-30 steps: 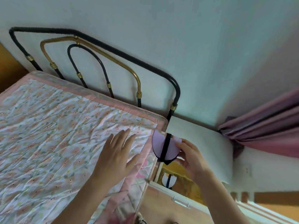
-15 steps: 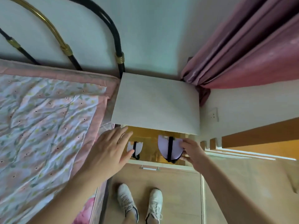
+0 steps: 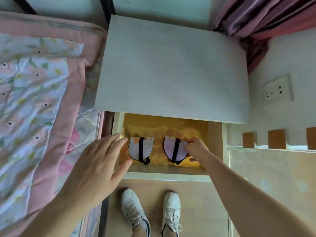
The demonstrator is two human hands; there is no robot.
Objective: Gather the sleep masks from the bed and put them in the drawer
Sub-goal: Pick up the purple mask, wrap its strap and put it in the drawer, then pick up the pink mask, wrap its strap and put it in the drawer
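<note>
The nightstand drawer (image 3: 164, 174) stands pulled out, its bottom lined with shiny gold. A folded pale lilac sleep mask with a black strap (image 3: 168, 148) is down in the drawer's right half, and my right hand (image 3: 196, 147) pinches its right edge. A second folded mask with a black strap (image 3: 135, 148) lies in the left half. My left hand (image 3: 100, 161) hovers with fingers spread over the drawer's left wall, holding nothing, its fingertips just left of that second mask.
The white nightstand top (image 3: 172, 65) overhangs the back of the drawer. The bed with a floral quilt and pink border (image 3: 39, 100) fills the left. Pink curtains (image 3: 266, 17) hang at upper right, above a wall socket (image 3: 277, 90). My white shoes (image 3: 152, 212) stand below the drawer.
My view swung from the bed to over the nightstand. My right hand carried the lilac mask from beside the bed down into the drawer. My left hand left the quilt and moved to the drawer's left side.
</note>
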